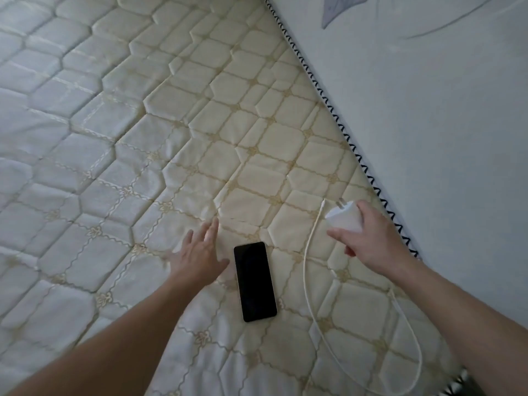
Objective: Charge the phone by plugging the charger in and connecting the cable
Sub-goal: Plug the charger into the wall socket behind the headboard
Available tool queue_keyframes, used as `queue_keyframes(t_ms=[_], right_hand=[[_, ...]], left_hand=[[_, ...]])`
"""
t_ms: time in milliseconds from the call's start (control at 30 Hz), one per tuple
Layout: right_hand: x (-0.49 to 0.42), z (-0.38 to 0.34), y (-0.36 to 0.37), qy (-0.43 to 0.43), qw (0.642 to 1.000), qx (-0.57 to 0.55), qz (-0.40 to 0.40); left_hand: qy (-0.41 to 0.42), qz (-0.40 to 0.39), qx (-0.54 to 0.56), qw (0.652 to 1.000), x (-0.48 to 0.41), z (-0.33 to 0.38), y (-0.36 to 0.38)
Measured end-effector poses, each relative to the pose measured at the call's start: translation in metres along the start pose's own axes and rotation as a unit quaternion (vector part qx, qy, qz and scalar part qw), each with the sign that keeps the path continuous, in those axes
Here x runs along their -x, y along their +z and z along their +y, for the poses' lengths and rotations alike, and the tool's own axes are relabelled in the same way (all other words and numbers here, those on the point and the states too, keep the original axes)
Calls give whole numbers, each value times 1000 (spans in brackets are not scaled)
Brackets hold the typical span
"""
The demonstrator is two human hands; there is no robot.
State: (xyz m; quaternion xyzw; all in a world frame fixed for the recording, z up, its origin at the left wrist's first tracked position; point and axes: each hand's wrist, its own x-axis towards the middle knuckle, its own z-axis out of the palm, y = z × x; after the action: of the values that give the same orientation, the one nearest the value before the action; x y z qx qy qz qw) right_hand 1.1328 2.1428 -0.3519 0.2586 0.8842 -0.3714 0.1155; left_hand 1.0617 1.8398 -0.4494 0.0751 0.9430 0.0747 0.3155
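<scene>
A black phone (255, 280) lies screen up on the quilted mattress (171, 138), between my two hands. My left hand (200, 254) rests flat on the mattress just left of the phone, fingers spread, holding nothing. My right hand (368, 238) grips a white charger (343, 217) a little above the mattress, its two metal prongs pointing up and left. A white cable (307, 270) runs from beside the charger, curves down past the phone's right side and loops toward the lower right. Its free end (323, 202) lies next to the prongs.
A pale wall (428, 124) runs along the mattress's right edge, which is trimmed with black-and-white stitching (347, 135). No socket shows in view. A grey leaf-like pattern (340, 10) marks the wall at the top.
</scene>
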Motion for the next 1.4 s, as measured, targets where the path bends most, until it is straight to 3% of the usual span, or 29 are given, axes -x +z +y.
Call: queue_keyframes(t_ms=[133, 300, 667, 767, 1000, 1200, 1400], right_hand=[[65, -8, -59, 20, 999, 20, 29], [144, -18, -123, 64, 992, 5, 105], [312, 10, -213, 111, 954, -159, 230], [364, 34, -220, 154, 921, -200, 298], [457, 99, -201, 296, 793, -320, 425], [495, 128, -179, 360, 718, -377, 462], [491, 168, -156, 390, 681, -422, 454]], left_hand=[[84, 88, 20, 992, 55, 66, -39], [178, 143, 51, 972, 137, 146, -89], [346, 146, 51, 925, 337, 271, -119], [392, 127, 31, 911, 376, 299, -109], [525, 74, -22, 848, 425, 354, -59], [612, 50, -79, 786, 445, 391, -23], [673, 46, -145, 724, 440, 433, 14]])
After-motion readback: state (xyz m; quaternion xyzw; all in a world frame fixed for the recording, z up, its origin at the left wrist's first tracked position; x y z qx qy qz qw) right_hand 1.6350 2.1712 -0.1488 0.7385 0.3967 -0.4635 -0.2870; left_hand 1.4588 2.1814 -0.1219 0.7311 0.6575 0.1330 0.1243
